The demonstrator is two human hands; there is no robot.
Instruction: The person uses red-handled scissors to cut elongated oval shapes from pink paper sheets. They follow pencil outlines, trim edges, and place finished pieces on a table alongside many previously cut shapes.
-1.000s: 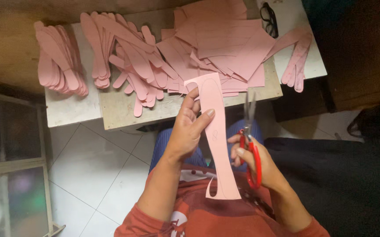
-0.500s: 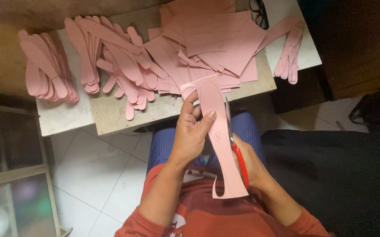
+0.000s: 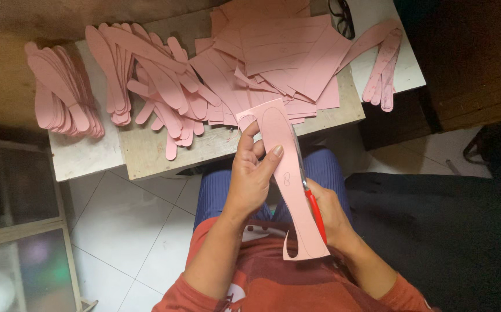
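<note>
The left hand point(image 3: 253, 176) is closed on a long pink strip point(image 3: 288, 179) of thin sheet material, thumb lying over its face and fingers curled round its left edge near the upper end; the right hand point(image 3: 331, 214) sits at the strip's right edge, wrapped about the red handles of a pair of scissors point(image 3: 314, 211), whose blades lie along that edge, mostly hidden, so I cannot tell how far they are parted; the strip is pale pink, matte, with a drawn elongated outline on its face, a rounded top and a curled sliver at the lower left corner; it is held above the person's lap, just in front of the table edge; its long axis runs near vertical in the view, tilted slightly, the upper end pointing away towards the table point(image 3: 146, 150), the lower end towards the chest; beyond lie a heap of pink sheets point(image 3: 285, 52), fanned stacks of cut pink shapes point(image 3: 140, 75), another stack at the far left point(image 3: 59, 92), and a small bundle at the right point(image 3: 380, 69); dark eyeglasses point(image 3: 341, 14) rest near the top.
</note>
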